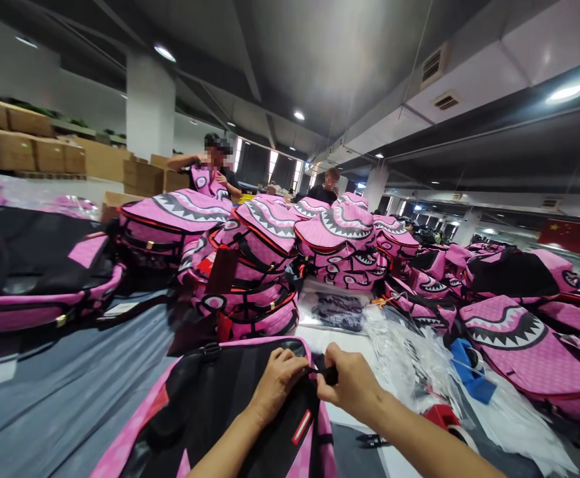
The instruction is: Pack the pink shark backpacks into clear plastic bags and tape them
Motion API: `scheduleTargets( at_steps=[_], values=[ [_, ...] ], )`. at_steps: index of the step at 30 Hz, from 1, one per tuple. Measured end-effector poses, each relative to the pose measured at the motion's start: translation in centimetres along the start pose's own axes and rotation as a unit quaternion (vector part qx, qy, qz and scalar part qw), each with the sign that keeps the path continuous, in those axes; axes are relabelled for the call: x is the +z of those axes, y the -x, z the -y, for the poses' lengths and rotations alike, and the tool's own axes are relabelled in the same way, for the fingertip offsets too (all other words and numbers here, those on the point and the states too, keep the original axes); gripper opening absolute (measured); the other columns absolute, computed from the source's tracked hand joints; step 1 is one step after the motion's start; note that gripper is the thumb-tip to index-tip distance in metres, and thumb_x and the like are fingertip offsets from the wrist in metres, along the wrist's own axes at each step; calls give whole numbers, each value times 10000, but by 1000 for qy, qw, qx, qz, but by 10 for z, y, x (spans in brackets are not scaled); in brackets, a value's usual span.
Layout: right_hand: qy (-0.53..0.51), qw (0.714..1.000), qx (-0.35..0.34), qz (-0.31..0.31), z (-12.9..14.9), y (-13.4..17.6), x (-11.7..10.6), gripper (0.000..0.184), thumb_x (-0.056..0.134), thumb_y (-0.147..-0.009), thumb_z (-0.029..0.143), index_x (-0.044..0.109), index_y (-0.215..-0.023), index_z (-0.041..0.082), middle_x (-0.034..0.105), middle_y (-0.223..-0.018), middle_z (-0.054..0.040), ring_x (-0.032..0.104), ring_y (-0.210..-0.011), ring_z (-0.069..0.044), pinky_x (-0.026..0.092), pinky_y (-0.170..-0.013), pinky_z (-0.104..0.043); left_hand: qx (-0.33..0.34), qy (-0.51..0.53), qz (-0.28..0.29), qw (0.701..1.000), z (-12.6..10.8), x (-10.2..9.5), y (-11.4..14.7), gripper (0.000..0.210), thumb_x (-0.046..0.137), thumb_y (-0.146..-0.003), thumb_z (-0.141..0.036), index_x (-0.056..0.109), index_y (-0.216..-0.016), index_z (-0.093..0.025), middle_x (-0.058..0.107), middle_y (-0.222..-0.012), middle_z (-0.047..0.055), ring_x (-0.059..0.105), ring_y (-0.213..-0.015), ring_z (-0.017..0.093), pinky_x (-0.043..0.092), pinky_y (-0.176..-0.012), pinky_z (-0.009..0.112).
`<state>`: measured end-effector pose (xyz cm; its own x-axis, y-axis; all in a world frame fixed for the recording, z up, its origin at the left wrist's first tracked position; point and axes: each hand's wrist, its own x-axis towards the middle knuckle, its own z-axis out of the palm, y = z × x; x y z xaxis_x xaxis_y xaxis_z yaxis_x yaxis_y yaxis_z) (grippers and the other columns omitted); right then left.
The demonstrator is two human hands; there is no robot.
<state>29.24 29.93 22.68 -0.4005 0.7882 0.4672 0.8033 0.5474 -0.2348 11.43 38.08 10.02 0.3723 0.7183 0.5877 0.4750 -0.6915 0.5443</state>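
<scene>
A pink and black backpack (230, 398) lies in front of me with its black back panel facing up. My right hand (349, 385) is closed around a black strap (328, 376) at the bag's right edge. Just left of it, my left hand (280, 380) rests over the same edge, its fingers closed on the strap's other stretch. A small red and white label (301, 427) shows on the panel below my hands. What lies under my fingertips is partly hidden.
Pink shark-mouth backpacks (254, 265) are stacked ahead, with more (529, 345) at right. Clear plastic bags (404, 352), a blue tape dispenser (472, 372), a red one (442, 416) and black scissors (372, 440) lie on the right. Another person (214, 172) stands behind the stacks.
</scene>
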Motion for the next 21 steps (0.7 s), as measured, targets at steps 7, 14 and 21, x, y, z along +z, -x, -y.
scheduleTargets(
  at_steps=[7,14,21],
  values=[
    [-62,998,11,0,4,-3,-52,170,612,-727,241,445,-757,233,455,-603,77,386,-520,-97,276,-512,-211,-12,50,-27,998,-10,-8,-3,267,522,-958,-369,705,-1121,-264,699,-1046,77,588,-1031,266,432,-975,462],
    [-167,984,41,-54,4,-20,-47,195,664,-775,351,529,-777,210,493,-663,51,447,-611,-118,345,-557,-226,101,114,97,983,-52,-21,-55,207,544,-847,-171,710,-963,-216,673,-924,2,611,-880,187,518,-859,307],
    [-269,948,97,-141,-19,-41,-43,360,702,-765,533,604,-810,190,588,-688,12,515,-632,-143,431,-583,-257,104,94,48,989,-68,-44,-69,164,544,-937,-320,667,-993,-228,639,-1046,46,579,-974,205,478,-913,337]
  ],
)
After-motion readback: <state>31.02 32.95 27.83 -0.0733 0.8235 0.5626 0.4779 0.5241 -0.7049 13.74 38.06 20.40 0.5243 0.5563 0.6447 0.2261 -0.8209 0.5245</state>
